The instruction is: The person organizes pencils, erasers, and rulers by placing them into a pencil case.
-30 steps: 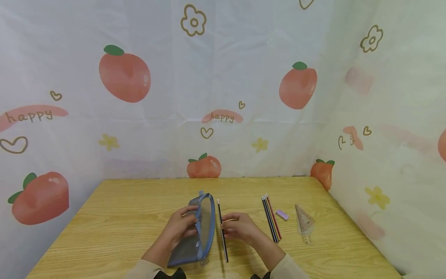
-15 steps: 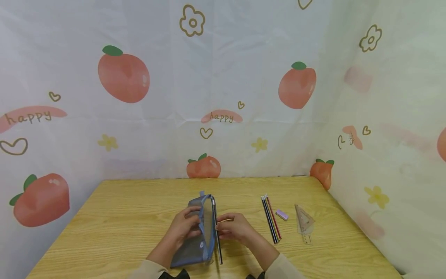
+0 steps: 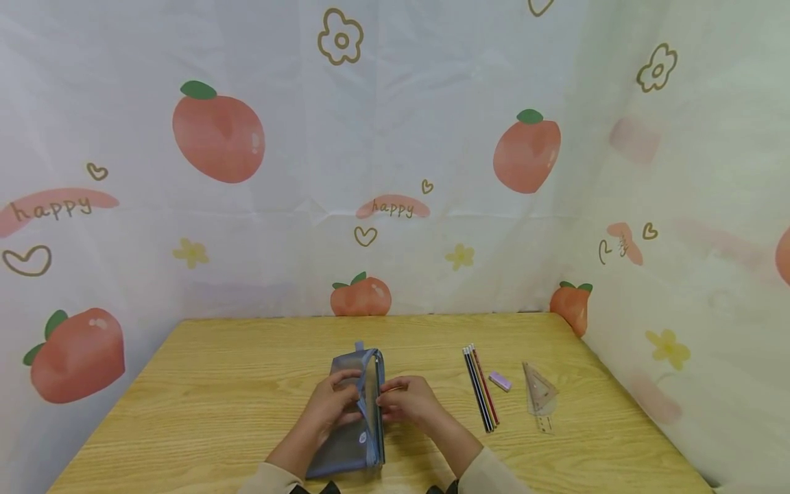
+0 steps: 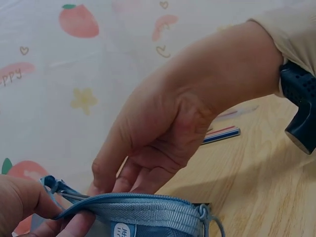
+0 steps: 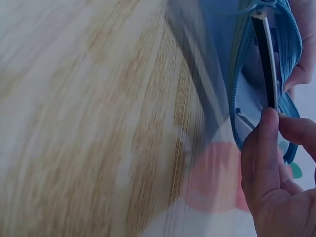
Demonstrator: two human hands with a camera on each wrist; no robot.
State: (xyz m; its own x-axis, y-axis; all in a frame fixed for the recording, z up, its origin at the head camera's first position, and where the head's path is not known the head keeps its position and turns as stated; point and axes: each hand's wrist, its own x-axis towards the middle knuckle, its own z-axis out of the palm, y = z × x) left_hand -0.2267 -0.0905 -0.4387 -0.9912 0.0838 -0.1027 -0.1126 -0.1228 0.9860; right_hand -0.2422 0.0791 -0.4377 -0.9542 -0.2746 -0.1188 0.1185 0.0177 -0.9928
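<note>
A blue zippered mesh pencil case (image 3: 342,449) stands on the table with its zipped mouth gaping to the right. My left hand (image 3: 333,406) grips the near-side edge of that mouth between thumb and fingers. My right hand (image 3: 412,403) pinches a dark pencil with a pale stripe (image 5: 269,64) near its middle. In the right wrist view the pencil lies lengthwise within the case's opening, between the two zipper edges. From the left wrist, the blue case rim (image 4: 148,200) hides most of the pencil and the right fingertips.
To the right lie several pencils (image 3: 480,387) side by side, a purple eraser (image 3: 500,381), and a clear set square (image 3: 540,390) overlapping a small clear ruler (image 3: 544,424). A fruit-print curtain (image 3: 278,247) borders the wooden table (image 3: 247,357) at the back.
The right hand has carried the pencil leftward from beside the case into its mouth. The left hand and case have shifted slightly right, and the mouth looks narrower.
</note>
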